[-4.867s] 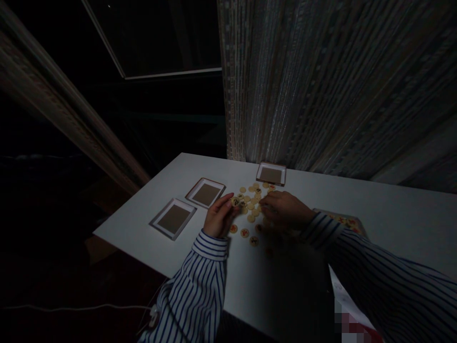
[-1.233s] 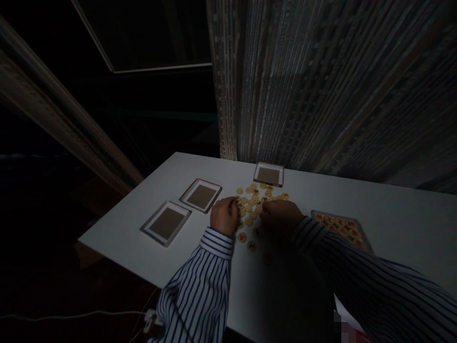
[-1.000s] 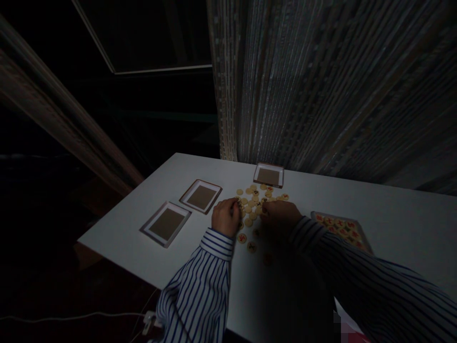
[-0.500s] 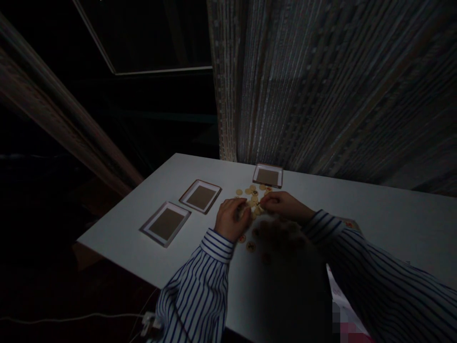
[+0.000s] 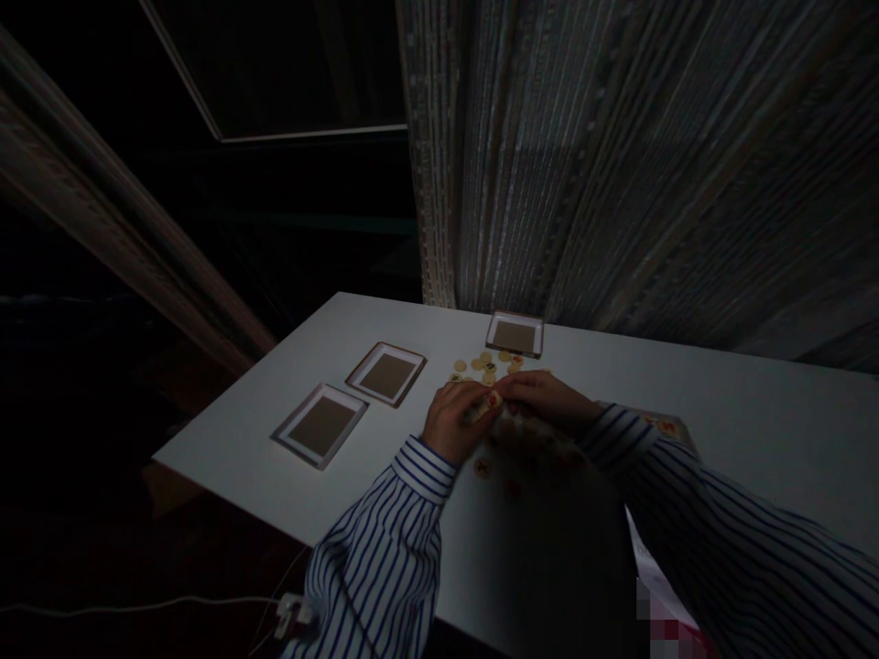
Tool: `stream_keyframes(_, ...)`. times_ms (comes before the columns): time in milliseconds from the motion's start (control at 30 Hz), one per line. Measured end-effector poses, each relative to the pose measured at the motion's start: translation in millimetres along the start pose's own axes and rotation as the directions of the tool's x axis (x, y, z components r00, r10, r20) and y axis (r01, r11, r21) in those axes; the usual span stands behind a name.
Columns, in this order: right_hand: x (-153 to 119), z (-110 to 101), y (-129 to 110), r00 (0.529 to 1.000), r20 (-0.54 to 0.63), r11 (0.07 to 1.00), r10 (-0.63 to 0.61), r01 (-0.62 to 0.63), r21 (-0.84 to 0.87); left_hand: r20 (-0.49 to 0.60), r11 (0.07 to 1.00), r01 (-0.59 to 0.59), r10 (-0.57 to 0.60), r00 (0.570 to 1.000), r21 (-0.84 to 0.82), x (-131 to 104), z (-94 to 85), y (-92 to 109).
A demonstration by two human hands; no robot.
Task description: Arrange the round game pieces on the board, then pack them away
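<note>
My left hand (image 5: 454,421) curls around xiangqi pieces; a pale round one with a red character (image 5: 493,400) shows between its thumb and fingers. The fingertips of my right hand (image 5: 549,400) are pinched at the edge of that same piece, so both hands meet there. Loose xiangqi pieces (image 5: 489,378) lie scattered just beyond the hands, some plain side up, others showing characters. Closer to me, one piece with a dark character (image 5: 482,468) rests on the table, and several more sit in deep shadow under my right hand.
Two shallow trays with brown bottoms, a nearer tray (image 5: 276,436) and a farther tray (image 5: 420,366), lie on the white table (image 5: 233,412) at left. A third tray (image 5: 539,343) stands at the back. Beside my right forearm is another tray (image 5: 687,439) with red-marked pieces. A white cable (image 5: 171,601) hangs lower left.
My right hand has stayed close to the left, and the fingertips of both now meet. A red-marked xiangqi piece has come into view in my left hand, which has shifted slightly right.
</note>
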State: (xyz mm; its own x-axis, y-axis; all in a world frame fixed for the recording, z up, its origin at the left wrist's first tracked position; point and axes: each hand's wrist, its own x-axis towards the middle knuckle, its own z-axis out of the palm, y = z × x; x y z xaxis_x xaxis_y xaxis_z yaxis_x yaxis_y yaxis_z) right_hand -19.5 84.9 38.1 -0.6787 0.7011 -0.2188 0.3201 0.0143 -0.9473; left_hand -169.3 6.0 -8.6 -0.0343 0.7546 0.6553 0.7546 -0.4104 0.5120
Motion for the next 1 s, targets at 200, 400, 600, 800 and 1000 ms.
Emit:
stream_keyframes(200,-1,2,-3,1.000,-0.010,0.998,0.014,-0.015,-0.055,-0.014,1.000,0.021,-0.021,1.000,-0.004,0,0.0,1)
stream_keyframes(400,-7,1,-12,0.993,-0.066,0.993,0.098,-0.102,-0.055,-0.059,0.979,0.202,-0.200,0.978,0.024,1,-14.4,-15)
stream_keyframes(600,-1,-3,0,0.994,-0.094,0.996,0.050,-0.057,-0.072,-0.030,0.910,0.374,-0.375,0.926,0.177,-1,-27.1,-42)
stream_keyframes(800,2,-5,10,0.995,-0.085,0.983,-0.045,0.029,-0.179,0.067,0.834,0.401,-0.457,0.887,0.379,-1,-24.8,-45)
stream_keyframes(1000,0,-5,15,0.993,-0.107,0.950,-0.051,0.016,-0.311,0.128,0.791,0.373,-0.486,0.865,0.485,1,-23.0,-46)
